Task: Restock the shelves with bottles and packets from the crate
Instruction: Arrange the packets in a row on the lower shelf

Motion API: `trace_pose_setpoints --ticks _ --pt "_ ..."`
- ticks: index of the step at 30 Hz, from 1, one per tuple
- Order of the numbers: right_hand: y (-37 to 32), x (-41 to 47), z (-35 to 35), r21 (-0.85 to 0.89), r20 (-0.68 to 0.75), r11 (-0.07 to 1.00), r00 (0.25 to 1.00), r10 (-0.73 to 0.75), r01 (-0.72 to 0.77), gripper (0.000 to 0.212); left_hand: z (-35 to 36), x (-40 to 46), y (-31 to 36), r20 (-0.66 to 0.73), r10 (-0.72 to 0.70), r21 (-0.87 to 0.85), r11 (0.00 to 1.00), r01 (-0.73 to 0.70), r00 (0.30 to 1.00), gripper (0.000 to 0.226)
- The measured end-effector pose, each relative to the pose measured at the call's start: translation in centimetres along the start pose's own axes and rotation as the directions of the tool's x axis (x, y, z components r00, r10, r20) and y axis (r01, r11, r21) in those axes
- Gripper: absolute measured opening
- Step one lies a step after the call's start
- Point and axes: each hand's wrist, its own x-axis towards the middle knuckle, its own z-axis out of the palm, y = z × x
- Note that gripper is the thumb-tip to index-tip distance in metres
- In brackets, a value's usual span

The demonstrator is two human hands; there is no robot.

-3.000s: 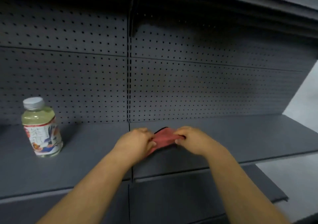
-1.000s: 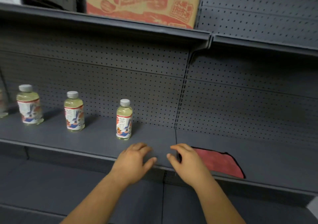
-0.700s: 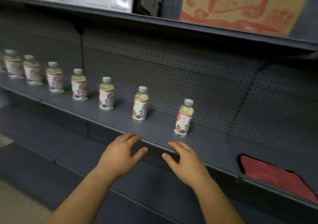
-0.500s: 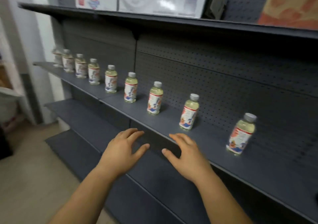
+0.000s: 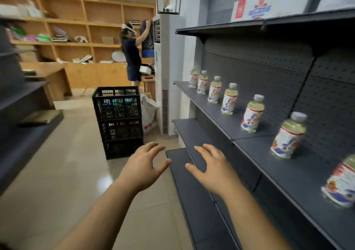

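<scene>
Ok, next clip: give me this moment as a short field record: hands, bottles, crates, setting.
left hand: open, fingers spread, holding nothing
right hand: open, fingers spread, holding nothing
bottles: seven in view, upright in a spaced row on the middle shelf; the nearest is blurred at the frame edge
crates: black stack on the floor ahead, goods visible through the mesh
lower shelves: nothing seen on them
background: another person by wooden shelving

Bottles [image 5: 250, 113] upright on shelf [image 5: 299, 171], crates [image 5: 117, 121] stacked

Left grip [image 5: 143, 166], right grip [image 5: 214, 168]: palms down, fingers spread, holding nothing.
</scene>
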Motion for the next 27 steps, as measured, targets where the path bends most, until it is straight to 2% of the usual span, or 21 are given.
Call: trace_pose_setpoints --ticks 7,11,15,21,27 --pt "-6.4 16.5 8.0 0.007 0.129 0.990 0.981 -0.144 0.144 0.073 -1.5 7.4 -14.1 -0.089 -0.183 0.084 0.978 0.190 0.979 0.065" --pt "-9.8 25.9 12.2 0.005 0.148 0.988 0.977 -0.151 0.152 0.075 -2.1 13.6 -22.0 -0.094 -0.189 0.148 0.968 0.201 0.978 0.080" --pt "-12.6 35.2 14.6 0.007 0.126 0.989 0.981 -0.148 0.148 0.073 -3.2 21.1 -28.3 -0.100 -0.181 0.182 0.963 0.197 0.978 0.080" --pt "-13.3 47.5 18.7 0.041 0.140 0.992 0.982 -0.125 0.121 0.074 -1.5 30.8 -36.0 -0.059 -0.235 0.139 0.960 0.241 0.970 0.080" --pt "-12.5 61.2 23.7 0.085 0.147 0.988 0.980 -0.138 0.126 0.075 1.0 42.4 -43.9 -0.038 -0.275 0.106 0.955 0.277 0.961 0.060"
